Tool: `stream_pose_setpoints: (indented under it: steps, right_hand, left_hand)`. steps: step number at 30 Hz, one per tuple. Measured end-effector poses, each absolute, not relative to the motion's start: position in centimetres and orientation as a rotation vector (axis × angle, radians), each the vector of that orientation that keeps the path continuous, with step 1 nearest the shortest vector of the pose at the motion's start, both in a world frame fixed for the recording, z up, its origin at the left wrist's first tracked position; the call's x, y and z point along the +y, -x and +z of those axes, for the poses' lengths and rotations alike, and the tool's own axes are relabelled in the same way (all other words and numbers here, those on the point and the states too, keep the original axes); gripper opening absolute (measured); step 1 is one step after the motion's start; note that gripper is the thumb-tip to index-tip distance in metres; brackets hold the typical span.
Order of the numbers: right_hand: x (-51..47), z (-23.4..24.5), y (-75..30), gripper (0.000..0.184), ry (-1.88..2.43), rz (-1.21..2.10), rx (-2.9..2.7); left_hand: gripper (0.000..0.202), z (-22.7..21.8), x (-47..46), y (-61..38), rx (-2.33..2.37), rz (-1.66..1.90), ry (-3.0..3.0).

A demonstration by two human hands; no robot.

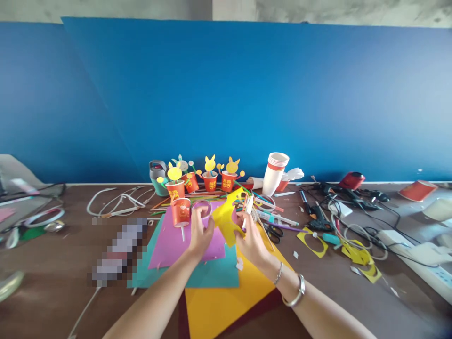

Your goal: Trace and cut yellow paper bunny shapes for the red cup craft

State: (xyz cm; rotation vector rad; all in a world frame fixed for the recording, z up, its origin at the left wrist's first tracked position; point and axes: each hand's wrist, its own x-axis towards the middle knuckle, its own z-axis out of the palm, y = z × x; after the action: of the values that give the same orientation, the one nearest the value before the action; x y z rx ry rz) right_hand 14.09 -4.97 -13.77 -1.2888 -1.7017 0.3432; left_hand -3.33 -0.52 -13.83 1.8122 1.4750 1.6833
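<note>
Yellow paper cutout [226, 217] sits pinched between your hands at table centre: left hand [199, 234] closed on its edge, right hand [250, 238] gripping straws [247, 205]. Red cup [181, 212] at 9 o'clock, near; a sideways elbow could topple it.

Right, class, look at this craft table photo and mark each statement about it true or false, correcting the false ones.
1. The left hand holds a roll of tape. True.
2. The right hand is near a green paper cutout. False: the paper cutout between the hands is yellow.
3. A stack of paper cups stands at the back of the table. True.
4. The purple sheet lies under the teal sheet. False: the purple one lies on top.
5. The wall behind is red. False: the backdrop is blue.
6. The right wrist wears a bracelet. True.
</note>
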Motion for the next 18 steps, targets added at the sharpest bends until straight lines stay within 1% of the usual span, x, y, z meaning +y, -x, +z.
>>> stream_pose_setpoints:
  steps: [1,3,4,5,8,11,14,18]
  right_hand:
    - [-4.9,-13.6,-14.2,0.036,1.252,0.329,-1.662]
    - [-4.8,-13.7,-14.2,0.031,1.21,0.312,-1.576]
    - [-4.7,-13.9,-14.2,0.03,1.192,0.312,-1.542]
    - [-4.7,-14.0,-14.2,0.027,1.179,0.309,-1.523]
    - [-4.6,-14.5,-14.1,0.023,1.13,0.325,-1.535]
    - [-4.7,-14.5,-14.1,0.025,1.083,0.342,-1.561]
    - [-4.8,-14.2,-14.1,0.029,1.113,0.373,-1.589]
    - [-4.6,-14.0,-14.5,0.029,1.21,0.38,-1.728]
  left_hand:
    - [0.017,-13.8,-0.5,3.3,1.452,1.637,-1.746]
    - [0.04,-13.8,-0.5,3.1,1.38,1.437,-1.587]
    - [0.048,-13.8,-0.5,3.0,1.339,1.321,-1.53]
    - [0.052,-13.8,-0.4,2.9,1.281,1.18,-1.497]
    - [0.053,-13.7,-0.4,2.4,1.094,0.985,-1.365]
    - [0.047,-13.4,-0.5,2.1,0.943,0.948,-1.228]
    - [0.044,-13.4,-0.5,2.1,0.878,0.978,-1.123]
    - [0.041,-13.4,-0.1,2.3,0.953,1.165,-1.123]
